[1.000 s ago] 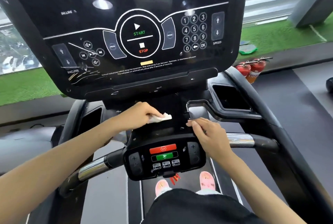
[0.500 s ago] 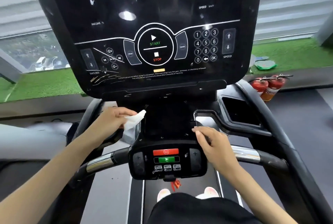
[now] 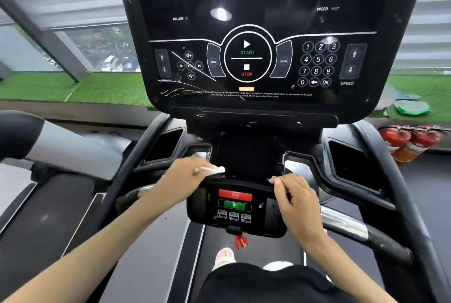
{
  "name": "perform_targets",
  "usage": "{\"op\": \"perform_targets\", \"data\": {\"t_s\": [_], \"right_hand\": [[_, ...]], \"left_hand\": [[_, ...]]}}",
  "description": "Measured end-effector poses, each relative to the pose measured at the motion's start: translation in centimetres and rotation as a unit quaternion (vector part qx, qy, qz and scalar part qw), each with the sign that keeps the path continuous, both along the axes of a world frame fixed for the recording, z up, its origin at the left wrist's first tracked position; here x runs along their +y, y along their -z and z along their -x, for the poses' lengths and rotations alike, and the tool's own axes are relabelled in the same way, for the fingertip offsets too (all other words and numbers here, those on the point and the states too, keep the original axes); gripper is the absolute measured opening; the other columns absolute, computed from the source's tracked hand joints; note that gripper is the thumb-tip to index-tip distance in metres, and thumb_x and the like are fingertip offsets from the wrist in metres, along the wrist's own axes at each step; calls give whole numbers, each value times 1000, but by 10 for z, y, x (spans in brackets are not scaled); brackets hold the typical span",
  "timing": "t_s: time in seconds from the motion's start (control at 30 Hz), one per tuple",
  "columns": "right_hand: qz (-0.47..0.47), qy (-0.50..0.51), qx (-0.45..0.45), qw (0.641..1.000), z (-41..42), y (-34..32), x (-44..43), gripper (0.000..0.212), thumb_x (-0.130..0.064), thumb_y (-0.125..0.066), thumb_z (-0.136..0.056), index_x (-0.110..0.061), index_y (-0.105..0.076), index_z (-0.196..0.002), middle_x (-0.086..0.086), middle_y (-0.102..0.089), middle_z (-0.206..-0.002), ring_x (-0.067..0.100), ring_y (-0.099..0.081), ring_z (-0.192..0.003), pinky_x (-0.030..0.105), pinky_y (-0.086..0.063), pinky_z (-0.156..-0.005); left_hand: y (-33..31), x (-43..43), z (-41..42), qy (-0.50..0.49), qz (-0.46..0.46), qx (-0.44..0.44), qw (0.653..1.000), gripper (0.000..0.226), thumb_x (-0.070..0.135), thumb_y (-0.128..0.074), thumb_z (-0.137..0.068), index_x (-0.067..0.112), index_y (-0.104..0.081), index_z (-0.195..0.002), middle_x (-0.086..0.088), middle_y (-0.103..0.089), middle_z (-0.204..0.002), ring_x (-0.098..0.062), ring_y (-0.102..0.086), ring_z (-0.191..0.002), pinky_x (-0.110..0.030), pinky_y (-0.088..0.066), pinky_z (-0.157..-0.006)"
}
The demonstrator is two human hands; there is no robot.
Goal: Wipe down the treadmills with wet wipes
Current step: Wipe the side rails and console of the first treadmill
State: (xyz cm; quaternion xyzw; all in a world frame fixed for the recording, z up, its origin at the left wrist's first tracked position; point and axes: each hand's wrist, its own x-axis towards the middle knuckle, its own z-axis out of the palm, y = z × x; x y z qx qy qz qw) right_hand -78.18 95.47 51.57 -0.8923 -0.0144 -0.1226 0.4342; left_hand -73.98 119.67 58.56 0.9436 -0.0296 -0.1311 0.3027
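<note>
Turf [image 3: 109, 88] and fire extinguishers [image 3: 410, 141] lie beyond (screen [image 3: 256, 9] scratched); my left hand [image 3: 185, 173] pinches a wipe [image 3: 216, 170], right hand [image 3: 295, 195] rests loosely on the panel [image 3: 207, 205].

My left hand [image 3: 186, 172] pinches a white wet wipe [image 3: 214, 170] at frame centre, above the control pad [image 3: 235, 207], where my right hand [image 3: 294, 199] rests.
</note>
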Motion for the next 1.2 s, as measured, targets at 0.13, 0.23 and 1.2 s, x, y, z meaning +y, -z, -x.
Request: {"op": "perform_targets", "data": {"t_s": [0.13,0.23,1.2], "right_hand": [[26,14,-56,998,-1,2,2,40,-32,-37,-95,-14,-69,-80,-11,-63,-75,9,-54,-76,13,-43,-61],[38,12,-66,997,-2,4,2,40,-31,-36,-95,-13,-69,-79,-9,-63,-75,14,-57,-74,20,-46,-57],[48,13,-90,995,-5,9,2,41,-28,-37,-95,-8,-67,-75,-3,-63,-71,18,-56,-69,32,-47,-51]], "left_hand": [[1,7,2,-31,3,7,999,31,6,-57,-91,34,-68,-82,8,-68,-98,-10,-62,-98,-26,-45,-91],[2,-25,4,21,39,39,998,30,7,-49,-95,26,-72,-101,7,-68,-107,-9,-61,-101,-27,-46,-92],[9,35,-34,56,64,148,985,39,0,-49,-95,30,-71,-109,8,-67,-118,-3,-59,-110,-17,-41,-99]]}}
